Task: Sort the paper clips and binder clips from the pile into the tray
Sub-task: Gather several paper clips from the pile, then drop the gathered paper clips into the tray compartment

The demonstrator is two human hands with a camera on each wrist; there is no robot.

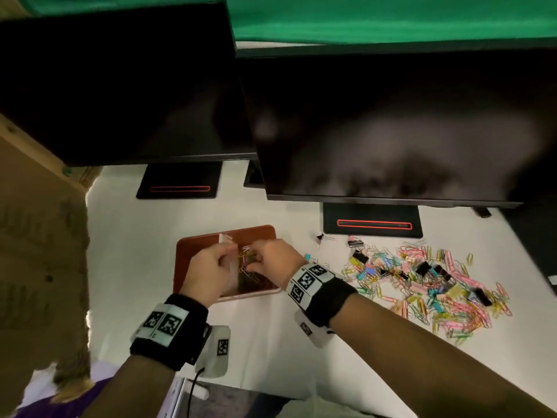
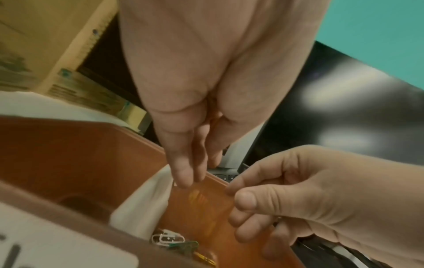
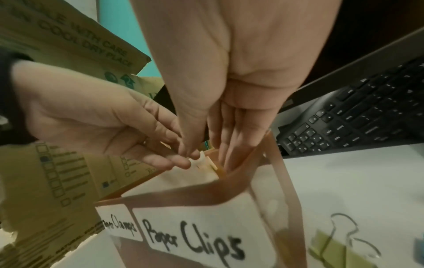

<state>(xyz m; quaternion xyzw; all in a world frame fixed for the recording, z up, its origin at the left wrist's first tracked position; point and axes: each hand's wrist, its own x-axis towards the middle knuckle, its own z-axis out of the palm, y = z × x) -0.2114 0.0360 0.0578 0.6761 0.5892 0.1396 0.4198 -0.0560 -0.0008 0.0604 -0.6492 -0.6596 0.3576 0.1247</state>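
Observation:
A brown tray (image 1: 256, 231) (image 2: 69, 154) (image 3: 286, 190) stands on the white desk, labelled "Paper Clamps" and "Paper Clips" (image 3: 195, 234). Both hands are over it. My left hand (image 1: 217, 263) (image 2: 183, 174) (image 3: 160, 150) pinches the top of the white paper divider (image 2: 142, 208) (image 3: 203, 161). My right hand (image 1: 268, 254) (image 3: 218, 145) (image 2: 263, 199) reaches its fingers down into the paper clips compartment, thumb against forefinger. What it holds, if anything, is hidden. Several paper clips (image 1: 250, 276) (image 2: 167, 238) lie in that compartment. The mixed pile of coloured paper clips and black binder clips (image 1: 428, 285) spreads out to the right.
Two dark monitors (image 1: 391, 131) on black stands (image 1: 372, 221) overhang the back of the desk. Cardboard boxes (image 1: 39, 236) (image 3: 57, 181) wall off the left. A black keyboard (image 3: 355, 117) lies behind the tray. A yellow-green binder clip (image 3: 330, 252) sits right of the tray.

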